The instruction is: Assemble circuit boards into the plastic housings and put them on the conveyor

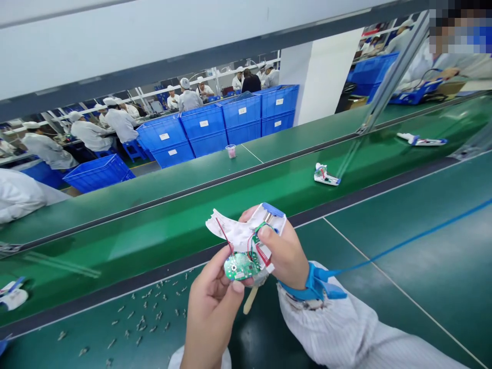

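Between my thumb and fingers, my left hand (215, 294) pinches a green circuit board (241, 266) by its lower left edge. Red and dark wires run from the board up to a white plastic housing half (246, 233), curved, with a blue end piece (273, 209). My right hand (288, 251) is closed around that housing, its thumb pressing on the inside near a small green part. A blue wrist strap (317, 282) circles my right wrist. Below the board, a pale stick-like piece (250, 301) shows, partly hidden.
Many small metal parts (142, 323) lie scattered on the green bench at left. Beyond runs a green conveyor belt (172, 220) carrying similar white housings (326, 175). A pink cup (230, 150) stands on the far ledge. Blue bins (203, 125) and co-workers (188, 95) are behind.
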Demonstrator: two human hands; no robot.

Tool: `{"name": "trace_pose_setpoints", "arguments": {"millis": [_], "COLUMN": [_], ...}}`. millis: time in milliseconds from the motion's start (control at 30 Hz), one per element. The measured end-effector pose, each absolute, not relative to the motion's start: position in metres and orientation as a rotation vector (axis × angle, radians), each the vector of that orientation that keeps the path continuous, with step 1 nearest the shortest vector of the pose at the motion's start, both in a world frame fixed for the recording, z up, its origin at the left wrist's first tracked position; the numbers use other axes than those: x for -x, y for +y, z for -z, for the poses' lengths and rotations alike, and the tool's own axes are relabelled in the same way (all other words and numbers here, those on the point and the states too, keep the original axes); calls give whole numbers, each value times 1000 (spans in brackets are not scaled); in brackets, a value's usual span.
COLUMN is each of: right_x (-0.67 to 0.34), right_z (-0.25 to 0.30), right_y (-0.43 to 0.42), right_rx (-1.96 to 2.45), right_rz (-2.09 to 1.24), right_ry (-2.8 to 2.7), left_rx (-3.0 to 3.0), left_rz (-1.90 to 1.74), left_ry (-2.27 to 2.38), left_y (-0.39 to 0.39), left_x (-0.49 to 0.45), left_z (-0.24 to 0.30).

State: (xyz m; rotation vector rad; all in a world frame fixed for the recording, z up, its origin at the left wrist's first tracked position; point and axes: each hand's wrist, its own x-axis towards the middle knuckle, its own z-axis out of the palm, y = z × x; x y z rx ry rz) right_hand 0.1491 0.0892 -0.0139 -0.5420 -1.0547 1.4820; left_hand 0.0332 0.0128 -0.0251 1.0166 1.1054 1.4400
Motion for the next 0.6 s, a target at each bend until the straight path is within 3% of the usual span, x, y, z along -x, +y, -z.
{"name": "trace_pose_setpoints", "arguments": {"millis": [400,600], "right_x": [-148,-150], "right_z": [12,9], "right_y": [101,94], "right_rx": [1066,794], "right_rz": [-1373,-1255], "right_ry": [-1535,-1734], "left_rx": [-1007,-792], "left_rz": [-1578,-1680], "left_ry": [1253,1066], "left_y": [5,9], "left_x": [-33,-30], "left_z": [18,23]}}
